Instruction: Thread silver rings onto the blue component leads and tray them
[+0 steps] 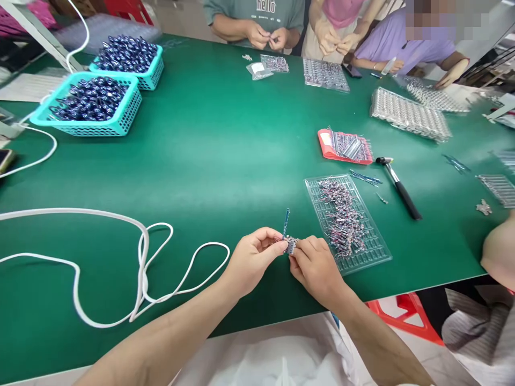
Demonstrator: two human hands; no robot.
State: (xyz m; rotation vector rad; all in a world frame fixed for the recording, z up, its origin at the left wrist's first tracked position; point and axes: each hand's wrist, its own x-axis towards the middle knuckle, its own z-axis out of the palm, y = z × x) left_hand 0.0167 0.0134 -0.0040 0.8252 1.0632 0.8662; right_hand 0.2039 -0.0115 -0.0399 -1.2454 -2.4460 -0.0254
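Note:
Near the table's front edge, my left hand is closed, thumb and fingers pinching a small grey circuit-board piece with thin wires. A narrow blue strip sticks up from between the same fingers. My right hand is closed on the right side of that piece, its fingertips touching it. Part of the piece is hidden by my fingers. Just right of my right hand, a clear plastic tray bears a heap of small wired parts.
A hammer, narrow blue strips and a red packet of wired boards lie beyond the tray. White cable loops at left. Turquoise baskets hold dark shiny bulb-like pieces. Co-workers' hands work across the green table.

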